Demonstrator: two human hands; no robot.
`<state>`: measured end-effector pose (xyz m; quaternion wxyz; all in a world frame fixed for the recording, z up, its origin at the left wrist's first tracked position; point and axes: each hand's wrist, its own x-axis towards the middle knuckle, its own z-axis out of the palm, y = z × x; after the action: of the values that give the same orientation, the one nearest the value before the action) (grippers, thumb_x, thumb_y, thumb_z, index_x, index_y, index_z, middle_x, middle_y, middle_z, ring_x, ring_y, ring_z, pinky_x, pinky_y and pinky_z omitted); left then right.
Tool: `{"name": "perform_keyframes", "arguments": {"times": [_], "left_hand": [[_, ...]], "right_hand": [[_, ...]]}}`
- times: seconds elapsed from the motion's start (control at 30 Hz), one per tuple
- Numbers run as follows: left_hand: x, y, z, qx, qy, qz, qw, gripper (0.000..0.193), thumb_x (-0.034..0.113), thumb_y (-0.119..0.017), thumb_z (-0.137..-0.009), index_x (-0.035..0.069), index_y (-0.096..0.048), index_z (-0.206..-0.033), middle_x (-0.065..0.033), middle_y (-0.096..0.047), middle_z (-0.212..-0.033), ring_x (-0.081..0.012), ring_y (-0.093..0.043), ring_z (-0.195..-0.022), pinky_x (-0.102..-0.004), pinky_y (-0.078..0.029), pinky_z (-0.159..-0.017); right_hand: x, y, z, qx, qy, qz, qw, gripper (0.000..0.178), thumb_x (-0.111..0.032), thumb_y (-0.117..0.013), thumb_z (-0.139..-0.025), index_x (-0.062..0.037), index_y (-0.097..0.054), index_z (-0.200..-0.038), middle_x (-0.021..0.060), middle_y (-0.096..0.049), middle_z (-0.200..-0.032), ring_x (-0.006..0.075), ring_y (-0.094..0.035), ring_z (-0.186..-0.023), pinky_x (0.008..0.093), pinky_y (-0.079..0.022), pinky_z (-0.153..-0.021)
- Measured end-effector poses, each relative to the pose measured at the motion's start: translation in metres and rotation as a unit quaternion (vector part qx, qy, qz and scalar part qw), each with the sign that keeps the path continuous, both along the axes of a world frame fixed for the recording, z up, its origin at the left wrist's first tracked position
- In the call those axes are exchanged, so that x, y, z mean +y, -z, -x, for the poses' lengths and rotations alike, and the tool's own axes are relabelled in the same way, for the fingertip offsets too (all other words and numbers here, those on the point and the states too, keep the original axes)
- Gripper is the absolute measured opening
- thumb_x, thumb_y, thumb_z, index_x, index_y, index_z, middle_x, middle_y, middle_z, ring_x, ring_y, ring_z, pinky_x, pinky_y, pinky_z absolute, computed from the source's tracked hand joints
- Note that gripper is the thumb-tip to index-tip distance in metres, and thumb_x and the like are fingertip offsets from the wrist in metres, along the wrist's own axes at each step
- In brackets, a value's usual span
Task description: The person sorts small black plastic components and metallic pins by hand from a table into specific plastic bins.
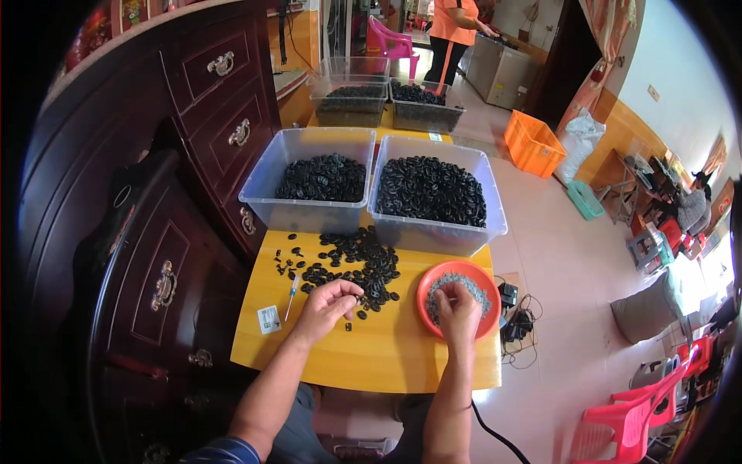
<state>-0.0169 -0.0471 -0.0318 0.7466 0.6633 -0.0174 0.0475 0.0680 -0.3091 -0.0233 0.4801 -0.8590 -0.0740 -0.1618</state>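
Observation:
My left hand point(328, 306) is closed in a pinch over the yellow table point(371, 357), with a small black piece point(359, 300) at its fingertips. Just beyond it spreads a loose pile of small black oval pieces point(375, 267). My right hand point(459, 311) reaches into a round orange-red bowl point(424, 288) of small grey pieces point(473, 288). Its fingers are drawn together at the grey pieces, and their tips are hidden. A thin screwdriver-like tool point(292, 294) with a light handle lies left of the pile, beside a white printed card point(269, 319).
Two clear plastic bins point(267, 185) point(495, 209) heaped with black pieces stand across the table's far side; more bins point(348, 108) are behind. Dark drawers point(220, 116) flank the left. An orange crate point(533, 147), cables point(522, 321) and pink chair point(630, 421) are on the right. A person point(452, 31) stands far back.

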Motion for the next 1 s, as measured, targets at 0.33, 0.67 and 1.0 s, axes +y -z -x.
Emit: {"name": "perform_keyframes", "arguments": {"times": [0.33, 0.67, 1.0], "left_hand": [[0.0030, -0.0025, 0.0007, -0.013, -0.007, 0.008, 1.000, 0.013, 0.005, -0.061, -0.096, 0.002, -0.066, -0.107, 0.0012, -0.064, -0.085, -0.0053, -0.058, -0.071, -0.0205, -0.049, -0.067], [0.0031, -0.0037, 0.0033, -0.012, -0.013, 0.005, 1.000, 0.012, 0.005, -0.062, -0.095, 0.003, -0.066, -0.107, 0.0015, -0.063, -0.086, -0.0053, -0.058, -0.071, -0.0205, -0.049, -0.067], [0.0019, -0.0033, 0.0024, -0.010, -0.014, -0.004, 1.000, 0.013, 0.005, -0.062, -0.095, 0.003, -0.066, -0.107, 0.0006, -0.064, -0.087, -0.0060, -0.059, -0.072, -0.0211, -0.051, -0.067]], "right_hand": [[0.0015, 0.0030, -0.0001, -0.012, -0.001, 0.021, 1.000, 0.011, -0.010, -0.075, -0.082, -0.0030, -0.069, -0.089, 0.0142, -0.071, -0.081, 0.0284, -0.069, -0.067, 0.0388, -0.053, -0.065], [0.0003, -0.0025, 0.0030, 0.012, -0.002, 0.029, 1.000, 0.008, -0.004, -0.070, -0.081, -0.0049, -0.069, -0.089, 0.0131, -0.070, -0.083, 0.0276, -0.068, -0.067, 0.0385, -0.053, -0.065], [-0.0034, 0.0045, -0.0012, -0.024, 0.014, 0.023, 0.999, 0.009, -0.004, -0.069, -0.080, -0.0028, -0.069, -0.089, 0.0105, -0.070, -0.077, 0.0190, -0.067, -0.063, 0.0325, -0.053, -0.062]]}}
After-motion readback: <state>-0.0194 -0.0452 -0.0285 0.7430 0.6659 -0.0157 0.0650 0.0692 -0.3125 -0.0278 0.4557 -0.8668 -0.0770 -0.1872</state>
